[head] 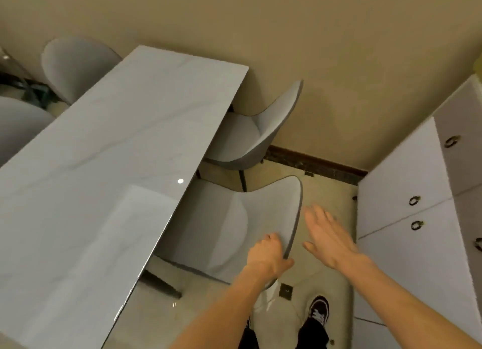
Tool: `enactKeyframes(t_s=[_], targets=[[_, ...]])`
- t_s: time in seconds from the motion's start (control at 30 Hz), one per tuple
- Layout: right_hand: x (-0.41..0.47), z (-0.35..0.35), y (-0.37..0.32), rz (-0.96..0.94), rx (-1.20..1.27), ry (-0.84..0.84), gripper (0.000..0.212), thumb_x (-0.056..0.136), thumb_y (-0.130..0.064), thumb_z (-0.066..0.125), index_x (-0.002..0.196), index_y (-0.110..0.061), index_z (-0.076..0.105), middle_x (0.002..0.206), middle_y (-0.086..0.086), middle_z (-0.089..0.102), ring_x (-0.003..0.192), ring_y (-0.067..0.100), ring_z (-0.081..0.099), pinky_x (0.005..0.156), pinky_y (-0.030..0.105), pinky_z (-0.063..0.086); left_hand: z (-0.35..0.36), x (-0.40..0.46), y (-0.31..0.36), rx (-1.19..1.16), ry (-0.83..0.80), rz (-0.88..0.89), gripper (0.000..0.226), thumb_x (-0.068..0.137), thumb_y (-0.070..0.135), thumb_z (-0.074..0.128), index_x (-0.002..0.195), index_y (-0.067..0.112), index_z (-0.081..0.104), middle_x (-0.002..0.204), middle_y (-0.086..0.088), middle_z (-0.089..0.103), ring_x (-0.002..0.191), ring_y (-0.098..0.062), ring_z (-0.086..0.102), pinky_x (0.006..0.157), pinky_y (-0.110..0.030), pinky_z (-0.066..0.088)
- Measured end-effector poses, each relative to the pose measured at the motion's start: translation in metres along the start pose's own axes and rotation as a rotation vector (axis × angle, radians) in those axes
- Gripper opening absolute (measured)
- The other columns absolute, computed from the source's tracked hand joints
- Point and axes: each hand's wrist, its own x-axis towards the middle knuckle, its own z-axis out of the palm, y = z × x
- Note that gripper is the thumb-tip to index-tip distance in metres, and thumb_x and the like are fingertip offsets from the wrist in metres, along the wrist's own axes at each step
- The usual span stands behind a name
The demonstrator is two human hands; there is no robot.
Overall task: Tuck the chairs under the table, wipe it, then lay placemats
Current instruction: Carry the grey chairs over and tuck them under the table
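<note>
A long pale marble table [109, 150] runs from lower left to the wall. On its right side stands a grey chair [221, 231], seat partly under the tabletop. My left hand [268, 254] grips the lower edge of this chair's backrest. Just right of the backrest, my right hand [328, 236] hovers with straight fingers and holds nothing. A second grey chair [250, 137] sits farther along the same side, near the wall. Behind the table at the far left shows a third chair's back [75, 66].
White cabinets [407, 181] with ring handles line the right side, leaving a narrow strip of tiled floor [328, 192] behind the chairs. My shoe [319, 309] stands on that floor. Another grey chair [18, 124] sits at the left edge.
</note>
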Motion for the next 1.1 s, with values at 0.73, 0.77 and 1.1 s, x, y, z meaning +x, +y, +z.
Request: enactKeyframes(t_s=[0.73,0.77,1.1], targets=[[0.161,0.05,0.04,-0.842,-0.536,-0.194,0.018,0.064,-0.01,0.072,0.076,-0.019,0.063,0.075,0.005,0.065,0.074,0.028,0.063,0.071,0.039,0.041,0.049,0.015,0.018,-0.231,0.169,-0.395,0.049,0.091,0.016,0.051,0.138,0.016,0.036,0.12,-0.014,0.057,0.101,-0.039,0.061,0.085,-0.047,0.051],[0.161,0.052,0.037,-0.847,-0.536,-0.184,0.017,0.063,-0.01,0.072,0.076,-0.019,0.063,0.074,0.004,0.065,0.073,0.028,0.062,0.071,0.039,0.04,0.048,0.012,0.016,-0.237,0.17,-0.406,0.052,0.092,0.017,0.05,0.142,0.018,0.035,0.121,-0.013,0.058,0.102,-0.038,0.061,0.087,-0.047,0.051],[0.154,0.061,-0.049,-1.018,-0.448,-0.189,0.024,0.084,-0.007,0.053,0.1,-0.021,0.065,0.101,0.001,0.067,0.097,0.026,0.062,0.092,0.041,0.035,0.038,-0.024,-0.047,-0.201,0.191,-0.603,0.058,0.095,0.016,0.045,0.149,0.03,0.029,0.116,-0.012,0.066,0.101,-0.034,0.063,0.09,-0.046,0.052]])
